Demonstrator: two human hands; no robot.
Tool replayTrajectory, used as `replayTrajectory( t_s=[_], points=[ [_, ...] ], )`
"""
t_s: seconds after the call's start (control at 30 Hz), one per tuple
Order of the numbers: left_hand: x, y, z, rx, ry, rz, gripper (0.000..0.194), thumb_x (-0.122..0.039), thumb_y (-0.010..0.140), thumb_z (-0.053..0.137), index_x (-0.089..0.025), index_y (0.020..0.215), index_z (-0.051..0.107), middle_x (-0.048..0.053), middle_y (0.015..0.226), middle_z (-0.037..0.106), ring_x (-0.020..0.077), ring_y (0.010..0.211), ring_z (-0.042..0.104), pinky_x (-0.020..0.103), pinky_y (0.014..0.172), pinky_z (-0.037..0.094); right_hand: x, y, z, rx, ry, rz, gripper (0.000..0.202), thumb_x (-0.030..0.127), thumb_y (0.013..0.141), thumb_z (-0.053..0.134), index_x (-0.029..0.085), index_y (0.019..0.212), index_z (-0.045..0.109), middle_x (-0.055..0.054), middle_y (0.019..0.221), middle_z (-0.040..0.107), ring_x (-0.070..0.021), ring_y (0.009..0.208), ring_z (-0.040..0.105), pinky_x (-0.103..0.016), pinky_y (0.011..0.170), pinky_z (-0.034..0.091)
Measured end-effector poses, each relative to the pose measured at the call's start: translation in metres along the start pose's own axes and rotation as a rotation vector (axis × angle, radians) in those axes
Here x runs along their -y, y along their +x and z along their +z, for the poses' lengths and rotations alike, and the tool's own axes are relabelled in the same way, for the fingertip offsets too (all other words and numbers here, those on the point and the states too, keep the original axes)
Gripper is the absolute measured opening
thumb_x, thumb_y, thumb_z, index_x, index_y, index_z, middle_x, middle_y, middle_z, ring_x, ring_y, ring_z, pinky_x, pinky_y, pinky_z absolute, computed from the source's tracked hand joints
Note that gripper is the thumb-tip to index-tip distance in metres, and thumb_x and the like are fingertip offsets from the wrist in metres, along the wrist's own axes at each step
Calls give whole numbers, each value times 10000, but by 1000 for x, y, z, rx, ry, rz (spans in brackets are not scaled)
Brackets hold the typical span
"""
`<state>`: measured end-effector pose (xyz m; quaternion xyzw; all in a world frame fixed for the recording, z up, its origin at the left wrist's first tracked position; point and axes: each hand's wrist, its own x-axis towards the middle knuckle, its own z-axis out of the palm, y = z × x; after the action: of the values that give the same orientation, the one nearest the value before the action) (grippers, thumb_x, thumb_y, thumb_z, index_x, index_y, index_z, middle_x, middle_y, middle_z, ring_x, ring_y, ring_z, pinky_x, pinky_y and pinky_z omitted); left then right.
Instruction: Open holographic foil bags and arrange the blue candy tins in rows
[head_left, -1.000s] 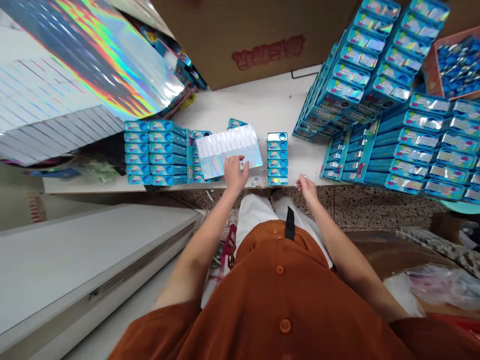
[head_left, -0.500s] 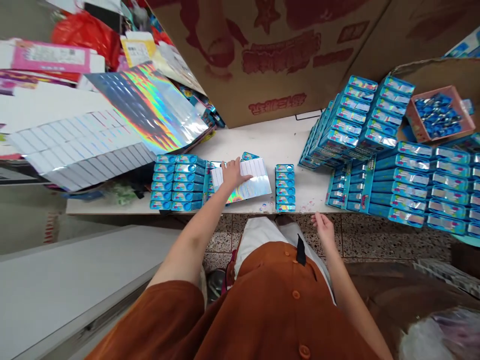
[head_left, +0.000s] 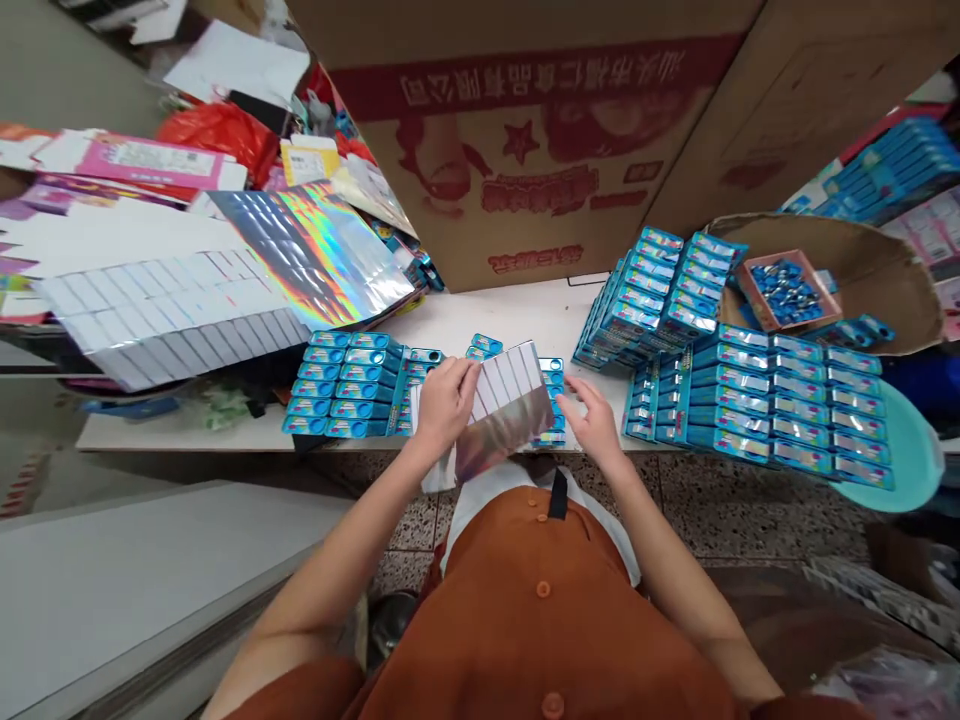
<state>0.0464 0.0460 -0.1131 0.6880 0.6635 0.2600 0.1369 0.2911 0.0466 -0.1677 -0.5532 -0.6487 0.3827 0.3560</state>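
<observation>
My left hand (head_left: 448, 402) is closed on the upper edge of a folded silver-and-white card sheet (head_left: 504, 405), which is tilted over the front edge of the white table (head_left: 517, 308). To its right, my right hand (head_left: 592, 415) has its fingers apart, close to a short column of blue boxes (head_left: 553, 375) that the sheet partly covers. Rows of blue boxes (head_left: 341, 385) sit left of my left hand. Behind the sheet lies one small blue box (head_left: 484, 344).
Stacked blue boxes (head_left: 757, 390) fill the table's right side. Beyond them is a pink tray (head_left: 787, 290) of small blue pieces. A large cardboard carton (head_left: 525, 150) stands behind. White sheets (head_left: 150, 290) and a shiny rainbow sheet (head_left: 322, 255) are piled at left.
My left hand has lifted the sheet and tilted it toward me. My right hand has moved left and up to the short column of boxes, with its fingers spread. The view has shifted.
</observation>
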Motion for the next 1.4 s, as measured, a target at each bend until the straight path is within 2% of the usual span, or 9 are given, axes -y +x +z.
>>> replayTrajectory(
  t_s=[0.2, 0.37, 0.47, 0.6, 0.8, 0.93, 1.13, 1.27, 1.4],
  points=[
    [-39, -22, -18, -153, -63, -110, 333, -382, 972, 332, -208, 825, 575, 35, 789, 571, 177, 777, 544, 291, 714, 402, 46, -6, -8, -53, -15, -222, 336, 295, 848, 583, 256, 1179, 626, -76, 1136, 638, -218, 1092, 569, -388, 992, 427],
    [-60, -31, -28, -227, -42, -93, 319, -383, 963, 356, -213, 805, 574, 33, 776, 564, 180, 781, 544, 297, 732, 411, 73, -30, -22, -179, 111, -175, 217, 296, 804, 630, 261, 1009, 690, -65, 994, 647, -215, 937, 603, -379, 890, 484],
    [-68, -31, -40, -239, -88, -49, 296, -361, 959, 371, -216, 813, 584, 33, 768, 564, 177, 768, 542, 298, 720, 415, 84, -39, -28, -33, 325, 44, 213, 363, 756, 685, 221, 914, 700, -42, 865, 684, -211, 835, 635, -356, 798, 520],
    [-67, -26, -61, -150, -129, 55, 292, -351, 955, 381, -217, 885, 630, 44, 803, 604, 182, 794, 568, 308, 726, 431, 94, -43, -30, 296, 604, 263, 387, 431, 715, 716, 190, 1016, 701, -68, 972, 730, -264, 985, 657, -406, 874, 519],
    [-63, -29, -95, -296, 165, 311, 477, -441, 879, 528, -260, 1319, 499, 92, 1247, 579, 279, 1208, 470, 448, 1036, 308, 123, -46, -19, 346, 609, 248, 434, 495, 696, 721, 163, 977, 726, -85, 1004, 731, -291, 996, 664, -467, 923, 495],
    [-64, -42, -112, -6, 147, 604, 802, -635, 773, 566, -265, 1443, 327, 87, 1465, 400, 300, 1373, 297, 478, 1152, 143, 145, -53, -7, 337, 615, 223, 394, 464, 712, 724, 175, 979, 723, -66, 956, 741, -269, 921, 684, -438, 885, 508],
    [-41, -47, -114, 159, 72, 598, 1103, -734, 596, 653, -227, 1482, 235, 159, 1562, 128, 391, 1427, 81, 590, 1127, 97, 165, -76, 7, 340, 674, 198, 334, 463, 753, 692, 200, 953, 747, -48, 977, 736, -250, 980, 658, -396, 936, 472],
    [-32, -52, -116, 320, -77, 625, 925, -578, 669, 704, -270, 1449, 313, 125, 1515, 302, 330, 1394, 259, 521, 1125, 203, 167, -90, 18, 291, 713, 206, 362, 439, 701, 747, 221, 989, 740, -49, 1058, 718, -270, 1053, 633, -429, 982, 447],
    [-31, -62, -128, 455, -264, 552, 436, -394, 791, 638, -283, 1211, 595, 50, 1254, 607, 219, 1125, 564, 325, 930, 436, 168, -98, 28, 235, 762, 178, 302, 414, 715, 742, 239, 961, 747, -43, 990, 735, -248, 948, 667, -421, 927, 481]
  ],
)
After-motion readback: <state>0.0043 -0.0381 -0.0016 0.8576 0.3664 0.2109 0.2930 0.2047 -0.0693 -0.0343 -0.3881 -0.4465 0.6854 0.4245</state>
